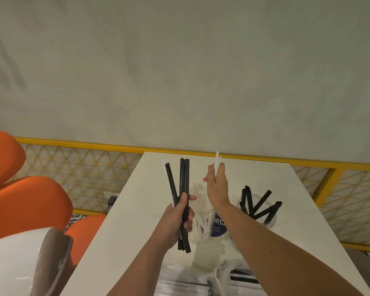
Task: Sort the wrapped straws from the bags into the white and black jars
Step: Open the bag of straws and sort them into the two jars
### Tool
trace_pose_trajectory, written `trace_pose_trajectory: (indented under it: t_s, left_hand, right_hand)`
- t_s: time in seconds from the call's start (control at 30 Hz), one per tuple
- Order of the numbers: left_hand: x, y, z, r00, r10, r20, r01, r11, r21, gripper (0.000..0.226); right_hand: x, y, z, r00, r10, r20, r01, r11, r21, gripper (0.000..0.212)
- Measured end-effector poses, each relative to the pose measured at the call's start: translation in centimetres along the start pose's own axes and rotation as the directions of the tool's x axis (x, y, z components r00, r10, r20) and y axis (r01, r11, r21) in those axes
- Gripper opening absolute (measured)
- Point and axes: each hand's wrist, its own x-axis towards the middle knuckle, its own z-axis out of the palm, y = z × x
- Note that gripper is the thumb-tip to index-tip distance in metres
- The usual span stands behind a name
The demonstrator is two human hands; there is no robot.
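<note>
A white straw [217, 162] is pinched upright in the right grip [217, 186]; the white jar [201, 218] is seen at seven o'clock.

Left jar [203, 223] and right jar [257, 212] side by side on tabletop [124, 221]. Bags [222, 272] before them, nearer the person. Left hand [177, 218] with straw bundle [185, 180] left of the jars; right hand [217, 186] with single straw [217, 161] over left jar. Chairs [26, 201] left of tabletop.

both forearms, left [141, 263] and right [286, 251], are bare right down to the lower edge of the view. the left hand [179, 212] and right hand [217, 189] are bare too, with short fingernails [210, 167] that look pale pink. a small dark mark [271, 252] shows on the right forearm.
</note>
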Motion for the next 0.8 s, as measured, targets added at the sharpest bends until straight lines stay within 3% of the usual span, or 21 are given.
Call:
trace_pose_trajectory:
  t_s: [0.13,0.23,0.3,0.4,0.5,0.57,0.7,0.8]
  left_hand:
    - [0.0,0.0,0.3,0.999,-0.001,0.038,0.001,1.000,0.013,0.039]
    - [0.0,0.0,0.6,0.998,-0.006,0.057,0.004,1.000,0.028,0.042]
    - [0.0,0.0,0.8,0.998,-0.008,0.061,0.006,0.999,0.044,0.044]
    - [0.1,0.1,1.1,0.998,-0.003,0.065,0.000,0.999,0.047,0.050]
    - [0.0,0.3,1.7,0.996,0.018,0.082,-0.022,0.999,0.045,0.050]
    - [-0.2,0.6,2.1,0.994,0.009,0.108,-0.018,0.997,0.081,0.053]
    - [-0.2,0.9,2.9,0.987,-0.035,0.159,0.004,0.981,0.192,0.066]
    - [-0.6,1.5,3.3,0.971,-0.049,0.234,0.007,0.984,0.177,0.056]
  right_hand:
    - [-0.1,1.9,0.0,0.995,-0.001,0.097,0.017,0.986,-0.165,0.029]
    - [0.0,2.1,-0.4,0.988,-0.004,0.157,0.034,0.981,-0.189,0.018]
    - [0.0,1.7,-0.7,0.985,0.004,0.175,0.033,0.978,-0.206,0.028]
    - [-0.3,0.1,-0.9,0.992,-0.101,0.071,0.114,0.970,-0.216,0.040]
    - [-0.9,-2.1,-1.3,0.987,-0.161,0.011,0.161,0.983,-0.091,0.037]
    - [-1.4,-3.8,-1.5,0.984,-0.044,0.172,0.043,0.999,0.009,0.033]
    - [-1.7,-5.0,-2.3,0.886,0.223,0.407,-0.249,0.968,0.011,0.023]
    - [-1.4,-5.2,-3.7,0.794,0.286,0.536,-0.372,0.926,0.057,0.021]
